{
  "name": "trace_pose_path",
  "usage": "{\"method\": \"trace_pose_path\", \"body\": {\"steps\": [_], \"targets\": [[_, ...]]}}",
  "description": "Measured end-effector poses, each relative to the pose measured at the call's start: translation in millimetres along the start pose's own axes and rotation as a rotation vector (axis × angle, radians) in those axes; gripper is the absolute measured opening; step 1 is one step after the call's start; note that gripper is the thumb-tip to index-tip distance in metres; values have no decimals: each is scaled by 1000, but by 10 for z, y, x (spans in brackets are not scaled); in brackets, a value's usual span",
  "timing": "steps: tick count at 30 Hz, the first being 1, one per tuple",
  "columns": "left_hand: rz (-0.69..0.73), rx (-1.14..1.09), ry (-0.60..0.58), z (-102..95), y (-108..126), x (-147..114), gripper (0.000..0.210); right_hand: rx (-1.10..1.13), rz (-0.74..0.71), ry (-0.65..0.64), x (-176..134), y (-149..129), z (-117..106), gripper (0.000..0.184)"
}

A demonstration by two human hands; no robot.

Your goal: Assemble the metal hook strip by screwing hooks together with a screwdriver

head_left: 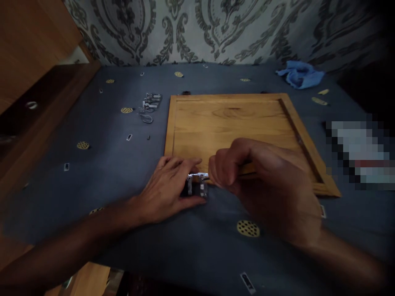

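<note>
Head view. Surface: dark blue, patterned. Panel lies on it right of centre, framed side up. Fitting, metal, is at the panel's near edge, toward its left corner; its lower part reaches past that edge, over the surface.

Left hand: fingers above, thumb below, grasping the fitting at its left end and bracing it. Right hand: clenched, just right of the fitting, apparently around a thin dark tool; most of it is hidden in the fist, and tip contact is unclear.

Off the panel's far left corner: loose metal parts in a small heap, with a wire loop at its near side. A pin lies alone, nearer, well apart from the panel's left edge. Blue cloth is crumpled at the surface's far right corner.

Progress, as judged: fitting placed at the edge and being worked on; whether any of it is fastened cannot be told. Heap and pin are unattached, so that hardware appears unused. Overall, work looks partway, not finished.
</note>
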State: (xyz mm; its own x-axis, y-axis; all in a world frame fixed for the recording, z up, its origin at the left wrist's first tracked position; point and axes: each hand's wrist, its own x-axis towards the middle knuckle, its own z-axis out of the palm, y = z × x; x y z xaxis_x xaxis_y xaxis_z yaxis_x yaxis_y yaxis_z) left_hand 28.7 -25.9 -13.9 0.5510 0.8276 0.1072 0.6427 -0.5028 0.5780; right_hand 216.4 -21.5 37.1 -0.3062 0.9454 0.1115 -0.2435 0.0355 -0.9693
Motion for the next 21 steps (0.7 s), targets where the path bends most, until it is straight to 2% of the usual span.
{"method": "trace_pose_path", "body": {"steps": [4,8,14,17,19,21], "targets": [[6,1,9,4,2,4,62,-46,-95,37,-17,67,35,35],[14,3,8,1,3,4,64,-21,-92,24,-18,87,56,36],[52,-37,38,-6,-8,-15,74,180,-139,115,147,-153,-21,37],[43,-126,128,-27,-17,-24,62,246,-182,248,261,-154,-127,34],[20,-199,240,-54,-35,-16,48,279,-157,261,337,-27,-220,33],[3,-260,376,-92,-71,8,36,334,-110,345,410,163,-319,30]]}}
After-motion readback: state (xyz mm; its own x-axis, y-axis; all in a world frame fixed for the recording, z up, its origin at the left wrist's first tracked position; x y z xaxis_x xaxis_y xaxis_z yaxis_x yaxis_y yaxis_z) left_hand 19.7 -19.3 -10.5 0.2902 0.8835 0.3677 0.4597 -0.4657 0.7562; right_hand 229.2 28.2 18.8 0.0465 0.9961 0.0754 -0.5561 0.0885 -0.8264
